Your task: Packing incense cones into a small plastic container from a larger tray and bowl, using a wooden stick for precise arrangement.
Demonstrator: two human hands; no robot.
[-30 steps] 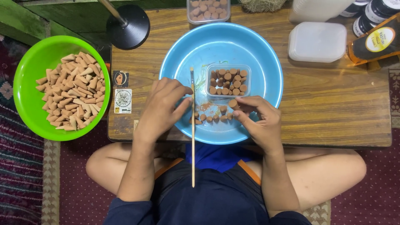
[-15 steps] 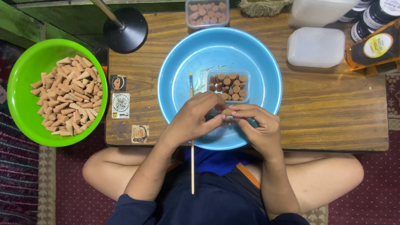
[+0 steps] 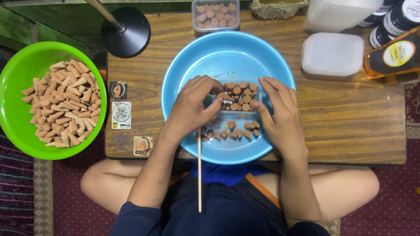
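Clearly the small clear plastic tray sits inside the blue basin on the wooden table, partly filled with little brown cones. The left hand pinches one cone at the tray's left edge, fingers nearly closed; a thin wooden stick seems tucked under that palm, though the grip is hidden. The right hand rests fingers loosely spread against the tray's right side. Cones look light, dry and crumbly, best taken by the wide base.
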